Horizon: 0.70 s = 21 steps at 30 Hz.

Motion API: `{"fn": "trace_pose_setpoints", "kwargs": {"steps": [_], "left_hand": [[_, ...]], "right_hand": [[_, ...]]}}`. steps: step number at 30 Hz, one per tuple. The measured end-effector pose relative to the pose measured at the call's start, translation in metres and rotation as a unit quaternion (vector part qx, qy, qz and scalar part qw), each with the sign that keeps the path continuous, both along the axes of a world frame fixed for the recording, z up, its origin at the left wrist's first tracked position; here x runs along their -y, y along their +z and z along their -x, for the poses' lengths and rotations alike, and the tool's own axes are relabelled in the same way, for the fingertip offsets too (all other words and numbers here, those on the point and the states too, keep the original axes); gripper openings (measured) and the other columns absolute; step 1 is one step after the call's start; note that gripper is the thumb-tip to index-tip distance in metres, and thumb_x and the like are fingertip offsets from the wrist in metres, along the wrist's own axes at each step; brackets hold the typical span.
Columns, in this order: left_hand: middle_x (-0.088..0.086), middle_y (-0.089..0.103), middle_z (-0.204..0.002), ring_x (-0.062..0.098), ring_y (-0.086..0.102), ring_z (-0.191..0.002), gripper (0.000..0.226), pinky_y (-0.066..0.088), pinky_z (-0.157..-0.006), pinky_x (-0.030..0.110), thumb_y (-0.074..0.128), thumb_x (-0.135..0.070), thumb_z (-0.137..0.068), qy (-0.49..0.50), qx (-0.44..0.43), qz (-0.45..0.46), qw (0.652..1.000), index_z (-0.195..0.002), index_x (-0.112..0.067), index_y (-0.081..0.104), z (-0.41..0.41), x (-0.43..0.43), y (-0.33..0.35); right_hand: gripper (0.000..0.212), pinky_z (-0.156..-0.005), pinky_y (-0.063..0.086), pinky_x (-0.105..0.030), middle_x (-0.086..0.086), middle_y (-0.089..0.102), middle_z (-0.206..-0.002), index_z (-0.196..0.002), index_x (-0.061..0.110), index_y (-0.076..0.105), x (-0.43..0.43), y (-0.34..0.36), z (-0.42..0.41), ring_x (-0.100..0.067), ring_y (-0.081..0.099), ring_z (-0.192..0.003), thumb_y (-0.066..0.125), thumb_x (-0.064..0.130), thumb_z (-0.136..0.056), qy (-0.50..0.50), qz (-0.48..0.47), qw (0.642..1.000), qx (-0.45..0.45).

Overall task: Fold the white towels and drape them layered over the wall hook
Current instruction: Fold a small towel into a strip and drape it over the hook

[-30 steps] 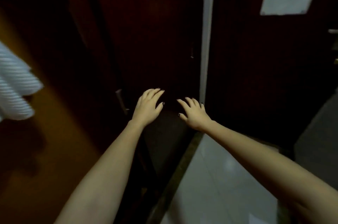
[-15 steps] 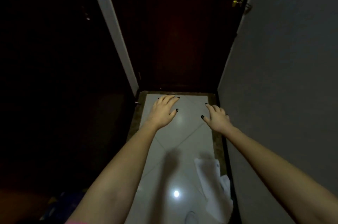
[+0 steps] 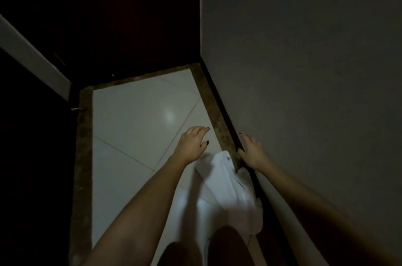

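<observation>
Towel (image 3: 228, 189) bunched at wall (image 3: 304, 70) base, left hand (image 3: 191, 146), right hand (image 3: 252, 153) above it, fingers loose, empty, open floor (image 3: 134, 124) leftward.

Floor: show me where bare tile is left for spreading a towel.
Bare floor tile spreads from the left hand to the brown border strip and the dark door ahead. Crowded by the grey wall: the white towel lies there, right hand beside it.
</observation>
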<state>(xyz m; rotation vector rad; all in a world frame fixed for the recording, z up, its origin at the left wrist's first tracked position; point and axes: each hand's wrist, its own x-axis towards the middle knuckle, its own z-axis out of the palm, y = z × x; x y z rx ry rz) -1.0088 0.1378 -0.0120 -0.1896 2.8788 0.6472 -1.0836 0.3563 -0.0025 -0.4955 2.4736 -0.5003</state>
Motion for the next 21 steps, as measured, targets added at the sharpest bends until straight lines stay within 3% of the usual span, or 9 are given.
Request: {"fn": "trace_pose_setpoints", "kwargs": {"steps": [3,6,10,12,16,21], "left_hand": [[0.006,0.037,-0.151,0.024,0.03,-0.139,0.053,0.027,-0.112,0.036,0.046,-0.029,-0.1,-0.011,0.032,0.01,0.999,-0.15,-0.019,0.032,-0.006,-0.006,-0.098],[0.005,0.04,-0.149,0.025,0.033,-0.136,0.052,0.031,-0.108,0.036,0.047,-0.032,-0.099,-0.083,0.062,0.031,0.994,-0.148,-0.019,0.036,-0.015,-0.017,-0.183],[0.004,0.045,-0.144,0.024,0.046,-0.127,0.043,0.042,-0.099,0.035,0.049,-0.028,-0.099,-0.087,0.097,-0.034,0.991,-0.142,-0.02,0.046,-0.021,-0.04,-0.277],[0.004,0.048,-0.14,0.024,0.053,-0.12,0.04,0.044,-0.096,0.033,0.05,-0.028,-0.099,-0.072,0.111,-0.079,0.988,-0.139,-0.019,0.05,-0.023,-0.054,-0.315],[0.007,0.048,-0.142,0.023,0.049,-0.126,0.041,0.035,-0.101,0.029,0.05,-0.031,-0.1,-0.077,0.154,-0.134,0.976,-0.139,-0.017,0.051,-0.029,-0.086,-0.376],[0.013,0.039,-0.146,0.027,0.044,-0.13,0.05,0.034,-0.107,0.033,0.05,-0.035,-0.1,-0.079,0.212,-0.12,0.967,-0.145,-0.013,0.042,-0.037,-0.115,-0.427]], "right_hand": [[0.058,-0.11,0.035,-0.042,-0.017,0.039,-0.148,-0.151,0.011,0.029,-0.009,-0.09,-0.004,-0.036,0.038,-0.133,0.051,0.023,-0.099,-0.005,-0.008,1.0,0.011],[0.054,-0.107,0.038,-0.04,-0.016,0.043,-0.145,-0.147,0.012,0.036,-0.022,-0.172,-0.015,-0.034,0.044,-0.129,0.053,0.022,-0.097,-0.02,-0.005,1.0,0.023],[0.055,-0.106,0.034,-0.031,-0.013,0.046,-0.145,-0.149,0.015,0.038,-0.044,-0.271,-0.035,-0.028,0.044,-0.13,0.055,0.029,-0.098,-0.014,-0.003,0.998,0.064],[0.055,-0.107,0.032,-0.031,-0.01,0.046,-0.145,-0.149,0.02,0.039,-0.057,-0.313,-0.048,-0.025,0.044,-0.13,0.056,0.034,-0.098,-0.017,-0.007,0.997,0.081],[0.056,-0.107,0.028,-0.028,-0.006,0.044,-0.145,-0.149,0.025,0.039,-0.088,-0.378,-0.069,-0.023,0.041,-0.133,0.055,0.04,-0.098,-0.047,-0.04,0.996,0.062],[0.061,-0.098,0.034,-0.028,-0.013,0.052,-0.132,-0.15,0.016,0.035,-0.115,-0.425,-0.092,-0.025,0.051,-0.121,0.059,0.034,-0.096,-0.094,-0.042,0.992,0.07]]}}
